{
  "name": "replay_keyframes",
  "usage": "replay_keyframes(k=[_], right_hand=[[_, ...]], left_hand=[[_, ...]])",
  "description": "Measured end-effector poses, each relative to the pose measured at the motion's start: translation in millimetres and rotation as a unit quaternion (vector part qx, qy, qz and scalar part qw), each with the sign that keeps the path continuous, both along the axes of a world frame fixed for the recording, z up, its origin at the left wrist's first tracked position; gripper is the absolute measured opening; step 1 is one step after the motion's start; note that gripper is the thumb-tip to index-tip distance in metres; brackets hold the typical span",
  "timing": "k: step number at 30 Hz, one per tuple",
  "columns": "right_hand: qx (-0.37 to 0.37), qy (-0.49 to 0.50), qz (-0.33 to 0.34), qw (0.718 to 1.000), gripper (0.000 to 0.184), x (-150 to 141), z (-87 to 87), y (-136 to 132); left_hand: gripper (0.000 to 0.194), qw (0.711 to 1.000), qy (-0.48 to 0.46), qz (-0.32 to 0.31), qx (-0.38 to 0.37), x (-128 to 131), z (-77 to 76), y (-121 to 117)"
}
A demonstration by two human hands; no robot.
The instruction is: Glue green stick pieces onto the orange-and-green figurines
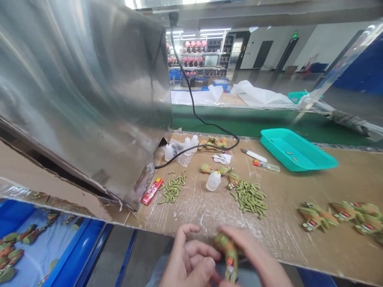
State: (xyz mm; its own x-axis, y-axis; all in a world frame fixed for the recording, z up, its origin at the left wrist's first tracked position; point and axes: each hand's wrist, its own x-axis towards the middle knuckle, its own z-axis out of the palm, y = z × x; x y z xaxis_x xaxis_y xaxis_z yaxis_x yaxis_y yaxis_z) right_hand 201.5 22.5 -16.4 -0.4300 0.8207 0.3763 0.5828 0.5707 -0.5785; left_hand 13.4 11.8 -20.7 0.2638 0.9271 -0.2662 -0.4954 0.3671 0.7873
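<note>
Green-orange figure (229, 255) between both hands (191, 261), at worktop (299, 179) edge.

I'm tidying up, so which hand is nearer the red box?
Left. The left hand is in front of the red box and to its right; the right hand is farther right, mostly past the green figure.

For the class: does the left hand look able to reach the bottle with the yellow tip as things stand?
Probably yes: the bottle stands on the table just beyond the left hand, with nothing between them, though the toy beside that hand may occupy it.
</note>
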Motion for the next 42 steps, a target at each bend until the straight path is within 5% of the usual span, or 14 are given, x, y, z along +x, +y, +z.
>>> replay_keyframes(k=[4,7,9,12,16,22,29,35,38,42], right_hand=[[0.022,-0.112,-0.265,0.958,0.057,64.3,-5.1,30.5],[0.063,-0.104,-0.338,0.933,0.056,84.5,1.2,47.7],[0.063,-0.070,-0.328,0.940,0.047,70.5,6.6,54.6],[-0.003,0.000,-0.251,0.968,0.042,20.2,5.3,67.9],[-0.084,0.090,-0.212,0.970,0.049,-37.4,-11.7,99.1],[-0.111,0.203,-0.165,0.959,0.034,-39.6,-19.1,96.8],[-0.271,0.408,-0.145,0.859,0.049,-24.9,-23.1,56.6],[-0.276,0.493,-0.192,0.803,0.047,-22.1,-15.4,46.4],[-0.271,0.495,-0.196,0.802,0.043,-25.6,-11.6,41.2],[-0.275,0.480,-0.209,0.806,0.049,-28.3,-7.0,33.1]], left_hand=[[0.033,0.985,0.143,0.065,0.069,-7.7,-8.8,8.9],[0.023,0.914,0.347,0.102,0.184,-17.1,-1.2,28.8],[0.030,0.847,0.453,0.105,0.259,-19.4,9.1,51.7],[0.034,0.801,0.489,0.091,0.333,-12.2,21.6,97.7],[0.020,0.741,0.527,0.029,0.415,9.1,20.1,157.5],[0.023,0.683,0.572,-0.076,0.448,20.4,6.3,189.5],[0.028,0.666,0.604,-0.087,0.428,15.9,11.9,168.4],[0.026,0.668,0.585,-0.128,0.442,24.8,17.6,164.4],[0.026,0.698,0.583,-0.104,0.403,35.0,13.4,170.3],[0.026,0.778,0.530,-0.059,0.334,39.9,16.6,162.6]])
